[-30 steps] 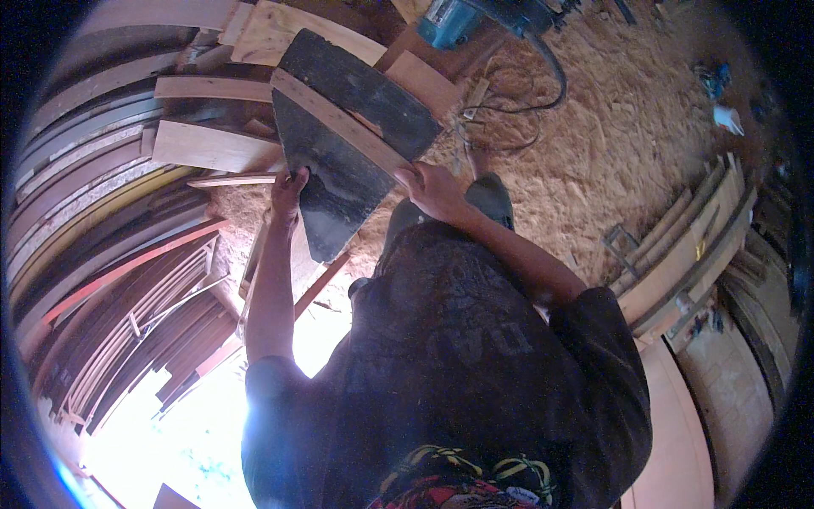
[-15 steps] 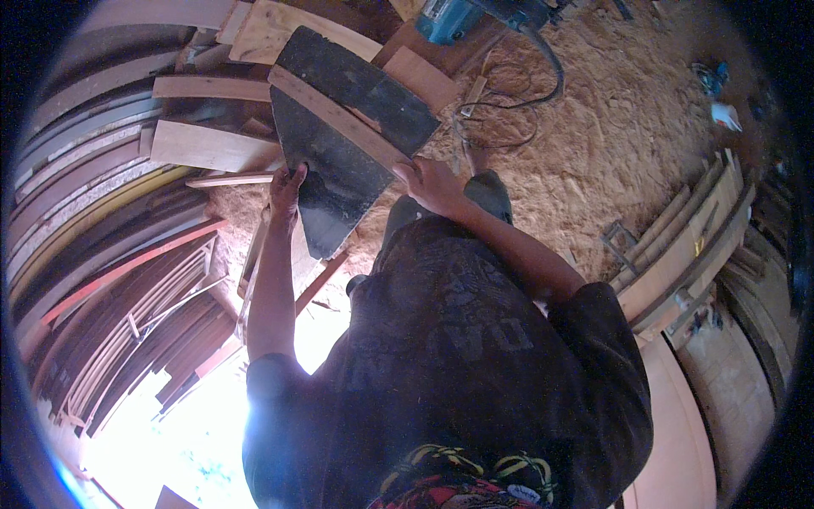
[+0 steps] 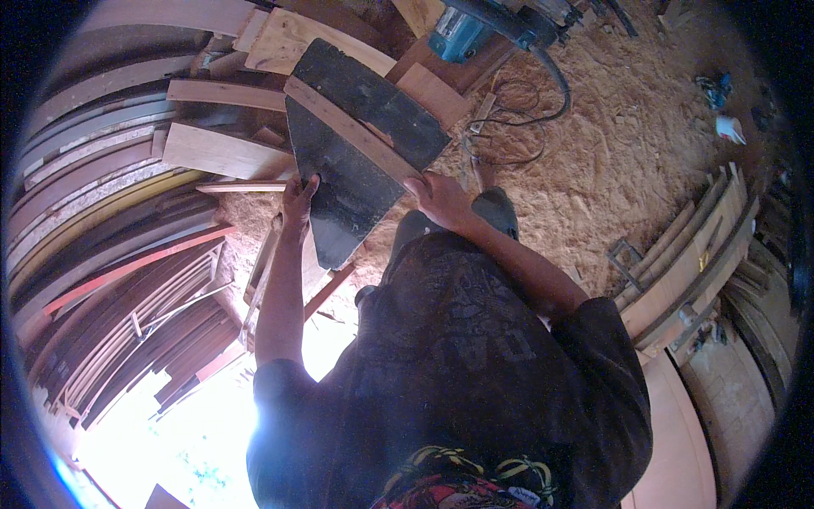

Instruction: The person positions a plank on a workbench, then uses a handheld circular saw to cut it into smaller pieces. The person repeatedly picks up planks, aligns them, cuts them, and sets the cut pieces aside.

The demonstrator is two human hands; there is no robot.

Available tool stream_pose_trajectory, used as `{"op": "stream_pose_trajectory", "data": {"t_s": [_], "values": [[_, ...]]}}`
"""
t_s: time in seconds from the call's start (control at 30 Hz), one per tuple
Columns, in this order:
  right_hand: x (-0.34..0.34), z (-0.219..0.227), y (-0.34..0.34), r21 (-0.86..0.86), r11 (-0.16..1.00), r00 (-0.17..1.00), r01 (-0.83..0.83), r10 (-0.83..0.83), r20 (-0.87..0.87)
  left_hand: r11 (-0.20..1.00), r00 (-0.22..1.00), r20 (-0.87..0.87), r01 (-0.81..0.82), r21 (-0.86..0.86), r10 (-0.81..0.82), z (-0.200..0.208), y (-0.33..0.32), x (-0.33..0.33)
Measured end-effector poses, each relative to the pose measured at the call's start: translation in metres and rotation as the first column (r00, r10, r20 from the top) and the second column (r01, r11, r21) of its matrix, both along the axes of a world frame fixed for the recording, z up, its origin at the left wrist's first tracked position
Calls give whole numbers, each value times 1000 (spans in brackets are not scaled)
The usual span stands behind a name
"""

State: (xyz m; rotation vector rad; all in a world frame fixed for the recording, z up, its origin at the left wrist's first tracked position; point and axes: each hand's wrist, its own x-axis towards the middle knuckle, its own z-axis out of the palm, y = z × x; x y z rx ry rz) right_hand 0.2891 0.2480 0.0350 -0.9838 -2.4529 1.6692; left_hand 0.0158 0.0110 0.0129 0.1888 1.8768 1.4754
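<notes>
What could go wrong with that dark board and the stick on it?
The wooden strip might slide across the dark board, since the right hand is only at its near end; I can't tell whether it's fastened.

The left hand is bare on the board's edge, so it might catch a splinter.

A cable lies looped on the sawdust near the person's legs, so a foot could snag it.

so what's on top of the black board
A wooden strip slants across the black board, its near end in the right hand; the left hand grips the board's edge. What the strip covers can't be seen.
</notes>
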Motion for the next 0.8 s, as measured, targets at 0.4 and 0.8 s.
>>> {"op": "stream_pose_trajectory", "data": {"t_s": [0.4, 0.8], "values": [[-2, 11, 6, -18, 1000, 999, 18, -18, -34, 999, 999, 9, 52, -7, -52, -9, -1, -8], [-3, 13, 7, -32, 999, 1000, 15, -16, -23, 999, 999, -36, 5, -51, -7, 10, 9, 4]]}}
